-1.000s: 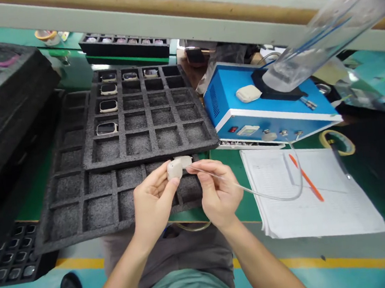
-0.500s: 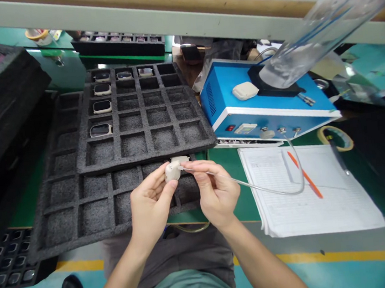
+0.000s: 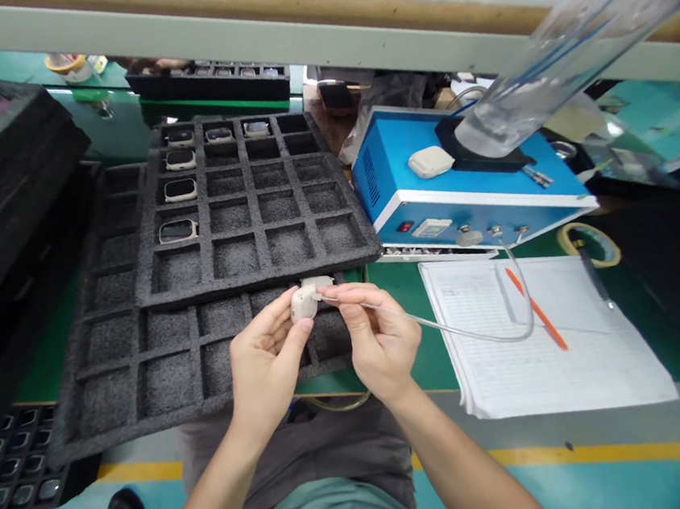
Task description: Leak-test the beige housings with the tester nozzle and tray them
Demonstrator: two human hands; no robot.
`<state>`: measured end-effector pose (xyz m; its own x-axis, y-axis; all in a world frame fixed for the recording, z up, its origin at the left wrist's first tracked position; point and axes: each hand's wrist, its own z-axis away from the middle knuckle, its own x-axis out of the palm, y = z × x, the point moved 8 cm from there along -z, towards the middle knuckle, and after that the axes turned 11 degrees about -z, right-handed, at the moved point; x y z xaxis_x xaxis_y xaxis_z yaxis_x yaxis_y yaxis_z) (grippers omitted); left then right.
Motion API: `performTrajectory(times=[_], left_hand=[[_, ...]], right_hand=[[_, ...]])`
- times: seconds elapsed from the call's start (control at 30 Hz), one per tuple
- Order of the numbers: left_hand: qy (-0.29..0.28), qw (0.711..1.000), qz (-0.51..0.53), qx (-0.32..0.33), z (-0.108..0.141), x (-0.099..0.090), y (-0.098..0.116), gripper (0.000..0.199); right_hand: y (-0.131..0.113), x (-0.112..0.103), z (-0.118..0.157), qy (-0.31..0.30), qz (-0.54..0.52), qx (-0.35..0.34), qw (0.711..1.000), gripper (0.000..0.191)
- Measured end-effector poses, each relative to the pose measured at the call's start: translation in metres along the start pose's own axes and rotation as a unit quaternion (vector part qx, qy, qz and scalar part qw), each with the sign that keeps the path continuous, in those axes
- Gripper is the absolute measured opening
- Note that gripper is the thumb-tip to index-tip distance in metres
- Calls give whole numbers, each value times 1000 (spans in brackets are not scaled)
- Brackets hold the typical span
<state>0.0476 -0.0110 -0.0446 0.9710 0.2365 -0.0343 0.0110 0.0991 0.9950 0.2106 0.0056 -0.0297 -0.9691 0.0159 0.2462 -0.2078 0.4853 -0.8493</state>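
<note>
Between thumb and fingers, my left hand grips a cream-coloured watch case above the lower foam tray. My right hand pinches the end of a clear thin tube, whose tip meets the right side of the case. From there the tube loops right and back up to a front port on the blue box. Partly hidden behind the held case, another cream piece shows. Several watch cases with dark screens, such as one watch case, sit in the left column and back row of the upper foam tray.
On the blue box lie a cream watch case and a clear water-filled cylinder. To the right are paper sheets with an orange pen, and a tape roll. Stacked foam trays rise at left; a shelf edge crosses above.
Both hands keep nearly the same pose, with the tube tip still at the watch case. The view has shifted very slightly. At the far tray, a hand-like shape now appears at the back.
</note>
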Motion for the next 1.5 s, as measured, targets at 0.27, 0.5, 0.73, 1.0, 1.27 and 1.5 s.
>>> performTrajectory(times=[0.27,0.5,0.73,1.0,1.27,1.5], left_hand=[[5,1000,-9,0,-1,-1,0,43],[25,999,-17,9,-4,-6,-2,45],[28,999,-31,1,-9,-8,-4,50],[23,999,-33,0,-9,-8,-2,48],[5,1000,-25,5,-7,-5,-1,51],[2,1000,-29,6,-7,-6,0,52]], right_hand=[[0,2,-1,-7,-12,1,1000,15],[0,6,-6,-15,-29,-2,999,15],[-6,9,-12,-16,-21,-30,999,14],[-8,11,-14,-12,-29,-42,999,14],[-3,11,-10,-12,-50,-21,998,14],[0,12,-8,-23,-62,-14,998,15]])
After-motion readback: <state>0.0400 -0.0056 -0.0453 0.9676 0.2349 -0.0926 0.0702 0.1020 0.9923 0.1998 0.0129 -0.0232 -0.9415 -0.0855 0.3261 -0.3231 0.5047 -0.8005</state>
